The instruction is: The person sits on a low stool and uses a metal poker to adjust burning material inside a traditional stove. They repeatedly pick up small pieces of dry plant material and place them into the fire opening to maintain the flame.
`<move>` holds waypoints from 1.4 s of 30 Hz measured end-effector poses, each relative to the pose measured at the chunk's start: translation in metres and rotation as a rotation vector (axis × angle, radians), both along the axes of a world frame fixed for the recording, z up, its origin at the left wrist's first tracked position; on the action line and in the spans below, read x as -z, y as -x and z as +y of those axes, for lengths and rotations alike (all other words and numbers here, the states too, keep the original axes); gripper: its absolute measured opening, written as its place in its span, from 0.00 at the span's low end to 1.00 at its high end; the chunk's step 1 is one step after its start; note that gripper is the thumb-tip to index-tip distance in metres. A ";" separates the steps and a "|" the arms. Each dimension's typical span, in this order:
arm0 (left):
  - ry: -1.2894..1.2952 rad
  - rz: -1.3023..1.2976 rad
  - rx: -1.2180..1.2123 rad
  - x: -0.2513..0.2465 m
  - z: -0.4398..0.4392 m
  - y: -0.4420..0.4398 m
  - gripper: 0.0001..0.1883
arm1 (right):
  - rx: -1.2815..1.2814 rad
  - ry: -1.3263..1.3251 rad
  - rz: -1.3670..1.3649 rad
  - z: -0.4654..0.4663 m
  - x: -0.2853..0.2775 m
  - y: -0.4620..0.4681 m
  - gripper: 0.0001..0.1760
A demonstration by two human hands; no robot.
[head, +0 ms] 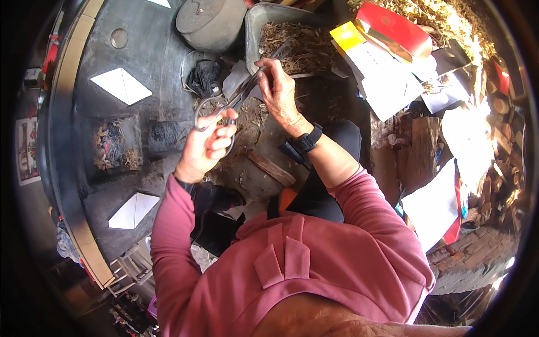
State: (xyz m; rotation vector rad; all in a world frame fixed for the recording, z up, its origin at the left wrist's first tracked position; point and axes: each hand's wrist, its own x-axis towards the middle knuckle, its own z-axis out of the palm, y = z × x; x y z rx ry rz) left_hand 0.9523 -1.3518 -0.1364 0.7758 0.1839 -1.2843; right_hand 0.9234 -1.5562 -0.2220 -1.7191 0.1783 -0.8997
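Note:
Scissor-handled metal tongs [238, 100] slant up and away over the floor in front of me. My left hand [207, 145] has its fingers in and around the looped handles. Higher up, the fingertips of my right hand [277, 92] touch the shafts near the middle; how firmly they pinch is hard to see. The far end of the tongs reaches over a grey tub [252, 40] of wood chips [309, 46]. What the tips hold, if anything, cannot be told. A crumpled black plastic bag [205, 76] lies left of the tongs.
A dark surface at left bears folded white papers [121, 86] [134, 210] and a round hole [119, 38]. Beside it is a sooty opening [110, 145]. A lidded grey pot [210, 25] stands ahead. Split wood [270, 167] lies on the floor; papers, a red box [393, 31] and firewood fill the right.

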 end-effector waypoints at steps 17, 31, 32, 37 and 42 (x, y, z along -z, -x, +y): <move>-0.156 -0.134 -0.106 0.082 -0.127 -0.028 0.21 | 0.197 -0.151 -0.029 -0.040 0.001 0.003 0.10; -0.052 0.003 -0.213 0.044 -0.028 -0.021 0.30 | 0.088 -0.118 -0.028 -0.021 0.001 0.003 0.12; -0.015 0.059 -0.218 0.038 -0.024 -0.017 0.28 | 0.070 -0.118 -0.030 -0.019 0.000 0.004 0.11; -0.046 0.002 -0.125 0.002 -0.007 0.005 0.25 | 0.006 -0.093 0.008 -0.011 -0.004 0.010 0.11; -0.203 -0.198 0.058 -0.033 0.007 0.025 0.23 | 0.012 -0.113 -0.020 -0.014 -0.005 0.012 0.11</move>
